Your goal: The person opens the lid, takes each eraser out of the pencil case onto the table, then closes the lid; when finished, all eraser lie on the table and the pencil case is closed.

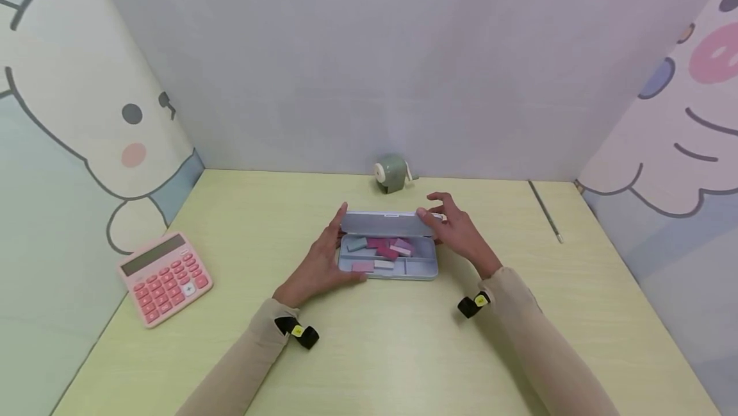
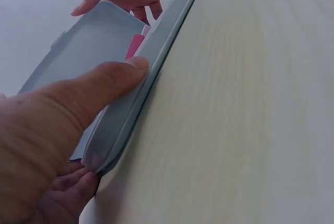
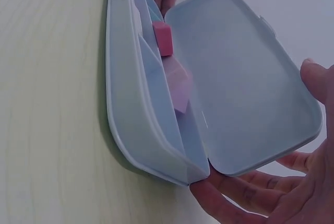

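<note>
A pale blue pencil case [image 1: 423,268] lies on the table with its hinged lid [image 1: 377,224] raised at the back. Several small eraser-like blocks [image 1: 387,253] in pink, magenta, blue and white sit in its compartments. My left hand [image 1: 318,266] grips the case's left end, its thumb [image 2: 117,78] pressed along the front wall and the other fingers round the side. At the right end, my right hand [image 1: 459,234] holds the lid, with the thumb [image 3: 314,79] at its free edge and other fingers behind it and near the hinge corner.
A green pencil sharpener [image 1: 392,174] with a crank stands behind the case, near the back wall. To the left lies a pink calculator [image 1: 166,279]. A pencil [image 1: 545,211] rests on the table [image 1: 380,345] at the back right. Cartoon-printed panels border both sides.
</note>
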`<action>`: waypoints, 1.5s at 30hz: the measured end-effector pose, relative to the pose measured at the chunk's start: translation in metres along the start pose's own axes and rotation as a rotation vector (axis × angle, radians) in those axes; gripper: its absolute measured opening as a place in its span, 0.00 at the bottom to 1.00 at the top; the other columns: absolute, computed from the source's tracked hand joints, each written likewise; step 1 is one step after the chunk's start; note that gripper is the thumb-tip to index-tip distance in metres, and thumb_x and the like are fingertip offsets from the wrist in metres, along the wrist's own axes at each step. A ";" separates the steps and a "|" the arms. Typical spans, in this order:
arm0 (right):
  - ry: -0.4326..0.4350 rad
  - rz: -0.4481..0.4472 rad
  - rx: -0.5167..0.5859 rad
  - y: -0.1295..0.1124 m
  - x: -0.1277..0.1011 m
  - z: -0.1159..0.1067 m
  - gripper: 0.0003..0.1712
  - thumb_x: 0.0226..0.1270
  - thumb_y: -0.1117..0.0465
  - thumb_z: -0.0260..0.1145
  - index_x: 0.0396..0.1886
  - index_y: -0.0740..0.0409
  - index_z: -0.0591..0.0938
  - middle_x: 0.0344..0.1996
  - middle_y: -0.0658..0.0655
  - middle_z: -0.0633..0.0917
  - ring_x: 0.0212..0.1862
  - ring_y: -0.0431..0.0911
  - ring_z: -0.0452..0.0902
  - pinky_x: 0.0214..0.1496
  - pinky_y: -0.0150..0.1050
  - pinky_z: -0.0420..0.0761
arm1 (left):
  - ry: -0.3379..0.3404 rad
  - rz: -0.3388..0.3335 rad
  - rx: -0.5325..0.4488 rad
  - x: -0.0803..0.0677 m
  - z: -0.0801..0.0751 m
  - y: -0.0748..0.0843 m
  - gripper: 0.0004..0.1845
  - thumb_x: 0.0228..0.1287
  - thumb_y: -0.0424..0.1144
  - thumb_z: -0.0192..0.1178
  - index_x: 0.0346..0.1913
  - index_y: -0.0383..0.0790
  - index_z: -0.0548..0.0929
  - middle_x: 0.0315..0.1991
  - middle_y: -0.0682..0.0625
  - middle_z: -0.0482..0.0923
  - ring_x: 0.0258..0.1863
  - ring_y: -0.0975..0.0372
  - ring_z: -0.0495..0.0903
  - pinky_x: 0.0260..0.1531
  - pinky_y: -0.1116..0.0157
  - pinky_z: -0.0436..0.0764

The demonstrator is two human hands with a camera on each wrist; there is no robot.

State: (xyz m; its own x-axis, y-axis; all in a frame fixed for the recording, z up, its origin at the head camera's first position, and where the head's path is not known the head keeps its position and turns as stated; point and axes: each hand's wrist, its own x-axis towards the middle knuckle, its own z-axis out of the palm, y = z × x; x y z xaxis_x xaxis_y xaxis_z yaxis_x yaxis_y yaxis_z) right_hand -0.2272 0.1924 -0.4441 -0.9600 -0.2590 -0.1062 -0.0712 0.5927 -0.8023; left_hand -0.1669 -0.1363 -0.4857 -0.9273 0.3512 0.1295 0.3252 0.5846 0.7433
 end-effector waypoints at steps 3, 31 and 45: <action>0.026 0.017 0.012 0.002 0.001 0.000 0.46 0.79 0.28 0.55 0.82 0.50 0.58 0.75 0.71 0.74 0.65 0.66 0.82 0.48 0.51 0.92 | -0.001 -0.009 0.016 -0.001 0.001 0.001 0.79 0.49 0.54 0.87 0.86 0.73 0.30 0.80 0.43 0.63 0.73 0.48 0.73 0.76 0.44 0.73; 0.122 -0.413 -0.175 -0.018 -0.038 0.045 0.13 0.70 0.61 0.76 0.52 0.59 0.90 0.46 0.62 0.84 0.47 0.54 0.81 0.51 0.52 0.83 | -0.025 -0.051 0.110 0.003 0.008 -0.005 0.81 0.48 0.59 0.84 0.89 0.52 0.29 0.76 0.37 0.65 0.75 0.44 0.61 0.72 0.40 0.73; 0.013 -0.303 -0.378 -0.030 -0.022 0.069 0.17 0.71 0.51 0.76 0.49 0.58 0.92 0.46 0.58 0.83 0.50 0.50 0.70 0.51 0.43 0.70 | -0.036 -0.091 0.159 0.002 0.007 -0.002 0.79 0.47 0.63 0.84 0.89 0.42 0.38 0.74 0.39 0.66 0.74 0.43 0.60 0.72 0.42 0.74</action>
State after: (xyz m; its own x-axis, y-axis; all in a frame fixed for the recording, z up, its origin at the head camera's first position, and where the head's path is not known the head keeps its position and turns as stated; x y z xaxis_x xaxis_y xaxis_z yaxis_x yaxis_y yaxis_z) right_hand -0.1855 0.1279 -0.4582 -0.8842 -0.4544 0.1083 -0.4389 0.7286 -0.5258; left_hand -0.1682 -0.1319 -0.4918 -0.9479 0.3161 0.0405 0.2682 0.7226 0.6372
